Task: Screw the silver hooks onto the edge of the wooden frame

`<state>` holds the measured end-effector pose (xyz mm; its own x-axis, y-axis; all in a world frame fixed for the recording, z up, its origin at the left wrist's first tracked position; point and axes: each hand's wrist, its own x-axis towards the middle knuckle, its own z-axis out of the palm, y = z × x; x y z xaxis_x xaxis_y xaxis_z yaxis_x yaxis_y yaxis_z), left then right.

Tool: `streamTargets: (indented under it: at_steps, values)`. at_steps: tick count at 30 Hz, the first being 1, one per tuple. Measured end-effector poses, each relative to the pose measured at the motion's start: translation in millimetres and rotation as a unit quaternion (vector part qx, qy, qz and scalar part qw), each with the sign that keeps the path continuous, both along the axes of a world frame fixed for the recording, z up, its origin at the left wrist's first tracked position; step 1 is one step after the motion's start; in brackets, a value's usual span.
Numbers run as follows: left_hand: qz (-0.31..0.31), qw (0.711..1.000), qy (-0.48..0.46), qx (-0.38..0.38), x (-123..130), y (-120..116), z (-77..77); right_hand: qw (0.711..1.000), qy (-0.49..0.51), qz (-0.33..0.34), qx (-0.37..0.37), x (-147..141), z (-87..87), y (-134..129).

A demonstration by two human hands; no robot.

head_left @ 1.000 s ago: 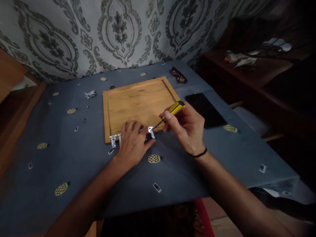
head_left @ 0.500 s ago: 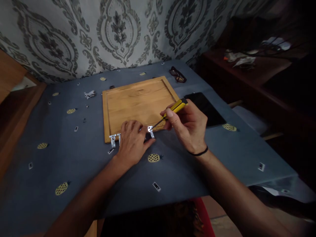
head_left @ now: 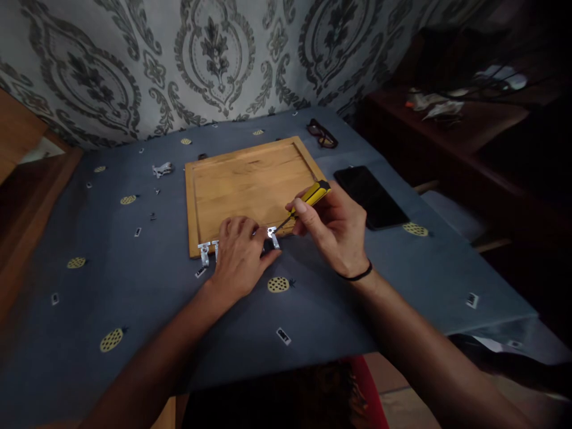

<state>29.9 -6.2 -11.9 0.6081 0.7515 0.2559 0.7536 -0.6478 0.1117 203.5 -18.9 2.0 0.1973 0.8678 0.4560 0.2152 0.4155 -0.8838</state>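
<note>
A wooden cabinet door (head_left: 254, 185) lies flat on the table, with metal hinges along its near edge. My left hand (head_left: 239, 256) grips that edge, its fingers bent over the wood and its thumb beside the right-hand hinge (head_left: 273, 237). A yellow and black screwdriver (head_left: 315, 193) is held in my right hand (head_left: 342, 235), slanting down to the left. Its tip meets the top of the same hinge; any screw head there is too small to make out. At the door's left end another hinge (head_left: 204, 253) shows, and one more is partly hidden behind my left hand.
A loose hinge (head_left: 162, 170) and small screws (head_left: 152, 216) lie left of the door. Dark glasses (head_left: 322, 133) rest behind its right corner, a black tablet (head_left: 372, 196) to its right. A patterned wall (head_left: 218, 53) borders the table's back.
My right hand and the screwdriver's handle have shifted slightly left and tilted, while the tip stays at the hinge. My left hand has kept its place.
</note>
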Motion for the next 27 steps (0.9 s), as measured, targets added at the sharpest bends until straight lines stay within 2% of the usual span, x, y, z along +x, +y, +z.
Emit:
streamTargets:
  at_steps: [7,15,21,27]
  values:
    - [0.000,1.000,0.003,0.000,0.0,0.9,-0.4,1.000,0.002,0.009,-0.007,-2.0,-0.1,-1.4]
    - [0.006,1.000,0.013,-0.004,0.0,-0.4,1.0,0.998,-0.032,0.056,-0.017,4.1,3.2,-2.2]
    - [0.003,1.000,0.001,-0.001,-1.0,0.0,-3.1,0.981,-0.172,0.084,0.024,2.1,10.5,-9.4]
    - [0.005,1.000,0.012,-0.004,-1.0,0.3,-2.8,0.981,-0.171,0.082,0.039,0.9,10.6,-10.3]
